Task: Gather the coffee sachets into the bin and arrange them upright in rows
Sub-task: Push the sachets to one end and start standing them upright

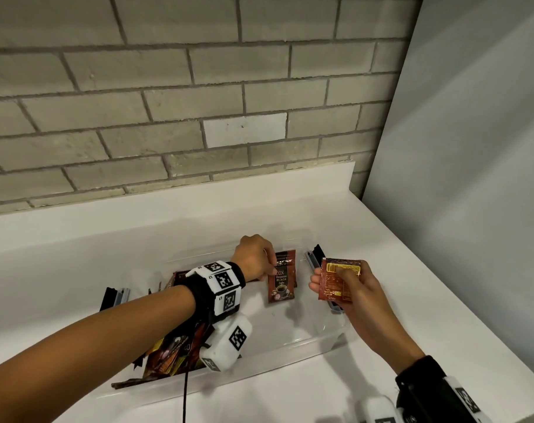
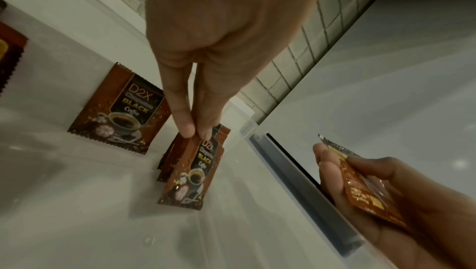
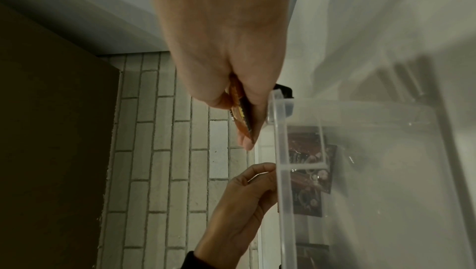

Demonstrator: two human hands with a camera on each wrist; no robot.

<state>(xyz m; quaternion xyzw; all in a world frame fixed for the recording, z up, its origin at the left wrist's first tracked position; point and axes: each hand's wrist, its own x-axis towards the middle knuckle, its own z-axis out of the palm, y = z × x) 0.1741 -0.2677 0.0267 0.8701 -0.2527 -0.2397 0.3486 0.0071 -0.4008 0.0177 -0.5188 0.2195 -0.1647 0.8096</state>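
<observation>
A clear plastic bin (image 1: 335,337) stands on the white counter. Inside it, near the far right corner, my left hand (image 1: 255,257) pinches the top edge of an upright brown "Black Coffee" sachet (image 1: 281,280) (image 2: 192,173), with more upright sachets (image 2: 170,159) right behind it. Just outside the bin's right wall, my right hand (image 1: 348,285) grips a red-brown sachet (image 1: 338,279) (image 2: 360,190) between thumb and fingers, its printed back toward me. A loose pile of sachets (image 1: 171,355) lies in the bin's left end, partly hidden by my left forearm.
The brick wall (image 1: 168,102) rises behind the counter and a grey panel (image 1: 473,148) closes the right side. Dark latch handles (image 1: 114,297) (image 1: 314,257) sit at both ends of the bin. White counter (image 1: 76,245) surrounds the bin.
</observation>
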